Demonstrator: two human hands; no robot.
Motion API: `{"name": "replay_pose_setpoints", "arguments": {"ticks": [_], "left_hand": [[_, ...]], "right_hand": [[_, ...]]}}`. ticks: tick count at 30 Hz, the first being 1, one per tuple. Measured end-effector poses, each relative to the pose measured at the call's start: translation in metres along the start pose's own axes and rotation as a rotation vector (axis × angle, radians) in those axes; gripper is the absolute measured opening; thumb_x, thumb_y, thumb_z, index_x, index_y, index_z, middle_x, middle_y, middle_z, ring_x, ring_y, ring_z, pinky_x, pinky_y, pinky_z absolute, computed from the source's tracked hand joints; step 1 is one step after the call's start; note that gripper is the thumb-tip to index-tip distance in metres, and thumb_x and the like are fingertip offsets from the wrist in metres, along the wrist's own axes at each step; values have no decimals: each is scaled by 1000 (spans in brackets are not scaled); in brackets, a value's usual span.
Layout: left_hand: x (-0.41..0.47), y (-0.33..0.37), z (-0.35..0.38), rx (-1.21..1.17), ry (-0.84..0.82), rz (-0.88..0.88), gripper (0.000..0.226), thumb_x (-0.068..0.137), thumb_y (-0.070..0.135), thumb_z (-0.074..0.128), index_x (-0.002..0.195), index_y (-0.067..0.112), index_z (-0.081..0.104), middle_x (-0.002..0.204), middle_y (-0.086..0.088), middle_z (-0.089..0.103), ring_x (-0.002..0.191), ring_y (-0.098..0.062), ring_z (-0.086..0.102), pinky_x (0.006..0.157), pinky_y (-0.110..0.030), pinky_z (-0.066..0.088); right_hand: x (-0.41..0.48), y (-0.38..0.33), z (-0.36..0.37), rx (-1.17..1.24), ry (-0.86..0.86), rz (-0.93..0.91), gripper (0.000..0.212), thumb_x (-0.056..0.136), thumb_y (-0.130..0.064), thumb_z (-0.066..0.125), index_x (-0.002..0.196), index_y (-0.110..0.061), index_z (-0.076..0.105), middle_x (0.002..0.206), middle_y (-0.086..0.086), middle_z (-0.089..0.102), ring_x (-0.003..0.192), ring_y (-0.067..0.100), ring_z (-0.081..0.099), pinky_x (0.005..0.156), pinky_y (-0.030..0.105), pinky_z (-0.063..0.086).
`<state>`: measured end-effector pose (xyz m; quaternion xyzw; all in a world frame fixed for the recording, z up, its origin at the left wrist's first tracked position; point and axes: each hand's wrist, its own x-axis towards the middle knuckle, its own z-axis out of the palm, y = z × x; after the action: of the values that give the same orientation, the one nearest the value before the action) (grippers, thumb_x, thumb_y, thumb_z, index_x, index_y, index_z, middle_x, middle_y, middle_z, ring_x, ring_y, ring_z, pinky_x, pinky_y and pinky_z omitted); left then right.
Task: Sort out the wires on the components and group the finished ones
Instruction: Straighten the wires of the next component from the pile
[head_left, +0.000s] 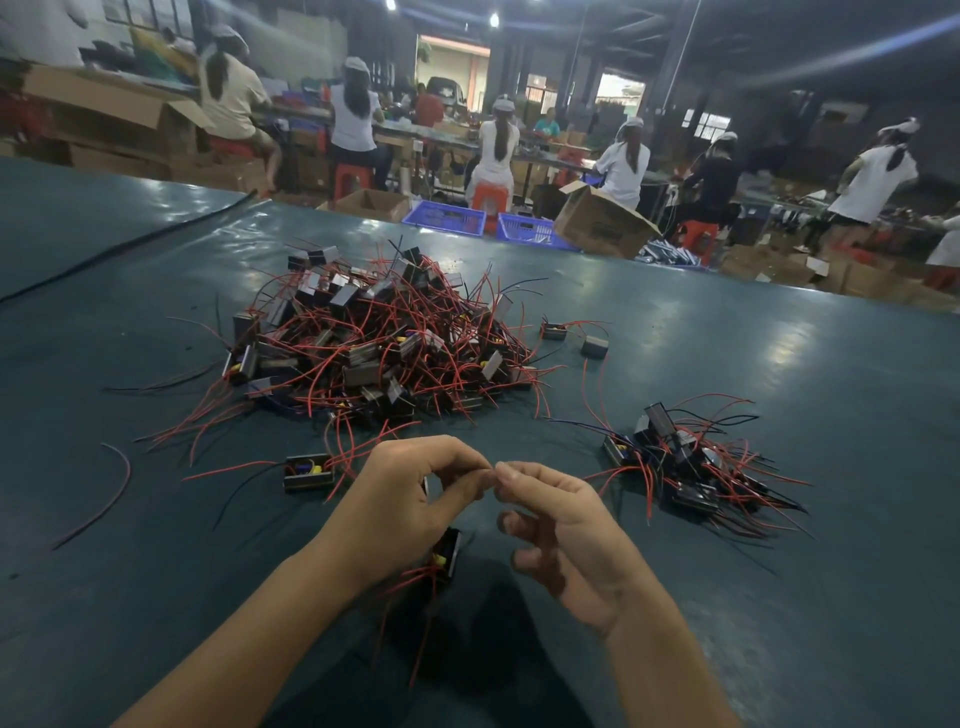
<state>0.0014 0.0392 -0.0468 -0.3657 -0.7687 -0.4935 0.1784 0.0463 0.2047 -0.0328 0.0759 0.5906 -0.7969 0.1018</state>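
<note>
A big heap of small black box components (379, 338) with tangled red and black wires lies mid-table. A smaller group of components (685, 467) with wires fanned out sits at the right. My left hand (410, 499) holds one black component (448, 553) under its palm, red wires hanging below it. Its thumb and forefinger meet the fingertips of my right hand (556, 525) at the middle, both pinching what seems a thin wire, too fine to see. A single component (308, 472) lies just left of my left hand.
The dark green table (779, 597) stretches wide around me. Two loose components (571, 338) lie right of the heap and a stray wire (104, 493) at the left. Beyond the far edge are cardboard boxes, blue crates (447, 215) and seated people at other benches.
</note>
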Motion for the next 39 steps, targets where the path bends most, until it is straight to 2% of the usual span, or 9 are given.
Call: {"name": "replay_pose_setpoints", "arguments": {"ticks": [4, 8, 12, 20, 27, 30, 34, 36, 39], "left_hand": [[0, -1, 0, -1, 10, -6, 8, 86, 19, 68, 89, 15, 74, 78, 13, 70, 75, -6, 66, 68, -17, 50], [1, 0, -1, -38, 11, -28, 8, 88, 20, 67, 87, 16, 73, 75, 11, 70, 72, -7, 66, 67, -14, 49], [3, 3, -5, -175, -30, -133, 10, 86, 31, 64, 84, 25, 71, 73, 10, 70, 69, -10, 67, 63, -18, 52], [2, 1, -4, -232, 15, -198, 13, 86, 22, 70, 97, 23, 74, 88, 12, 74, 84, -9, 71, 74, -19, 55], [2, -18, -10, 43, 315, -262, 17, 89, 6, 66, 96, 21, 71, 88, 11, 71, 82, -6, 64, 74, -17, 51], [-2, -27, -12, 363, 254, -222, 16, 88, 7, 67, 101, 15, 72, 94, 6, 70, 89, -13, 63, 84, -32, 49], [-9, -35, -7, 669, 132, -278, 20, 86, 19, 68, 106, 19, 70, 108, 5, 66, 104, -21, 58, 92, -35, 36], [-11, -37, -5, 735, 91, -352, 26, 88, 27, 64, 113, 23, 68, 121, 4, 61, 116, -21, 52, 100, -38, 30], [-13, -40, -6, 817, 13, -496, 39, 91, 38, 56, 129, 29, 57, 142, 1, 45, 133, -22, 37, 109, -43, 25]], "right_hand": [[-3, -3, -4, -134, -7, -21, 27, 69, -35, 78, 87, -15, 73, 76, -4, 66, 57, 7, 57, 39, 17, 35], [-3, -2, -6, -313, 27, -233, 4, 87, -17, 70, 87, -13, 71, 75, -3, 69, 59, 6, 61, 40, 19, 40], [1, 3, -2, -429, 52, -417, 11, 93, -7, 63, 88, -17, 65, 72, -6, 66, 58, 9, 60, 40, 20, 43], [5, 5, -2, -378, 114, -465, 7, 94, -11, 61, 88, -14, 63, 72, -7, 64, 57, 10, 60, 40, 21, 44], [8, 1, -12, -166, 296, -577, 13, 97, -8, 56, 86, -14, 60, 70, -4, 61, 52, 10, 57, 38, 21, 41], [8, -8, -21, -52, 531, -733, 15, 100, -10, 52, 87, -17, 57, 67, -6, 64, 51, 9, 59, 37, 19, 41], [5, -21, -39, 27, 884, -951, 15, 101, -14, 50, 93, -26, 54, 77, -7, 70, 61, 6, 65, 39, 19, 47], [5, -21, -47, 26, 921, -941, 17, 100, -11, 49, 109, -24, 54, 103, -4, 70, 76, 7, 68, 42, 20, 50], [10, -17, -53, -16, 882, -785, 52, 99, -4, 49, 147, -17, 33, 126, -3, 60, 90, 4, 69, 46, 18, 52]]}}
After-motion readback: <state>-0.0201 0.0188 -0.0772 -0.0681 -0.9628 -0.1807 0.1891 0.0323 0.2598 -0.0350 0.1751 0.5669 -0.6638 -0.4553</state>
